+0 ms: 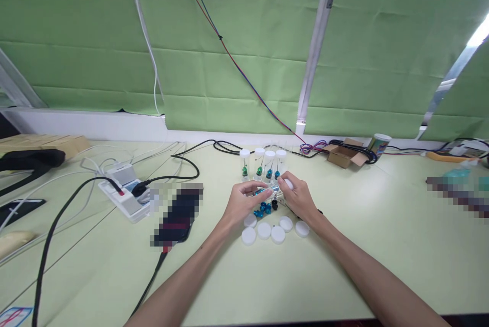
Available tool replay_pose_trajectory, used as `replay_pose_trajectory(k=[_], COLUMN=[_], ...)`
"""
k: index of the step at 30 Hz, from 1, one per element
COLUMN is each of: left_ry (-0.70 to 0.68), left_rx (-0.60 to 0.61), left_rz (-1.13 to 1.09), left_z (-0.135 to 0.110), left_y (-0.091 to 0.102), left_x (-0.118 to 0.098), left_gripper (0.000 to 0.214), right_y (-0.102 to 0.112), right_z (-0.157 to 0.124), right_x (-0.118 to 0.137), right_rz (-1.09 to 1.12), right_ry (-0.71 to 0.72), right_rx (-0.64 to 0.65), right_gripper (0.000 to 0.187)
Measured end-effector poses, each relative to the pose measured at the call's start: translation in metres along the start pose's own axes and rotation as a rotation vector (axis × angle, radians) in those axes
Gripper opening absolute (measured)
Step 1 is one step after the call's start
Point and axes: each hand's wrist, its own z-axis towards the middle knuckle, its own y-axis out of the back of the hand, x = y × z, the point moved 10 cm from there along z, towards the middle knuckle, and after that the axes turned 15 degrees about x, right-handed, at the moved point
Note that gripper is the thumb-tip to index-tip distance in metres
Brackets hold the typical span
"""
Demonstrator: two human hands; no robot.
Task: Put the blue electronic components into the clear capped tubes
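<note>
My left hand point(244, 202) is closed around the clear end of a small vial point(275, 189). My right hand point(300, 197) pinches the same vial near its white cap point(289, 183); the vial lies on its side between my fingers, and its contents are too small to make out. Just behind my hands, several capped clear vials point(245, 165) stand upright in a row, with green or blue pieces inside. Below my hands lie a heap of small blue pieces point(263, 209) and a black piece point(275, 205). Loose white caps point(264, 230) are spread nearer to me.
At left are a white power strip point(126, 194) with plugs and a dark, partly blurred device point(178, 217) on a cable. An open cardboard box point(344, 155) and a printed canister point(379, 144) stand at back right. Black cables point(225, 146) run along the wall.
</note>
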Motion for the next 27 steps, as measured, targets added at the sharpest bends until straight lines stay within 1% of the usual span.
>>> replay_pose_trajectory(k=[15, 22, 27], left_ry=[-0.014, -0.018, -0.009], left_rx=[-0.022, -0.035, -0.026], left_rz=[0.001, 0.031, 0.017], left_z=[0.0003, 0.0005, 0.0014], left_y=[0.001, 0.0015, 0.0013], left_x=[0.0039, 0.0014, 0.0043], left_gripper=[0.032, 0.031, 0.031], right_y=[-0.0063, -0.0066, -0.0069], right_z=[-0.0017, -0.0024, -0.0018], right_x=[-0.0022, -0.0018, -0.0012], right_rz=[0.009, -0.027, -0.042], right_ry=[-0.03, -0.01, -0.004], right_rx=[-0.015, -0.007, -0.006], right_gripper=[0.026, 0.026, 0.027])
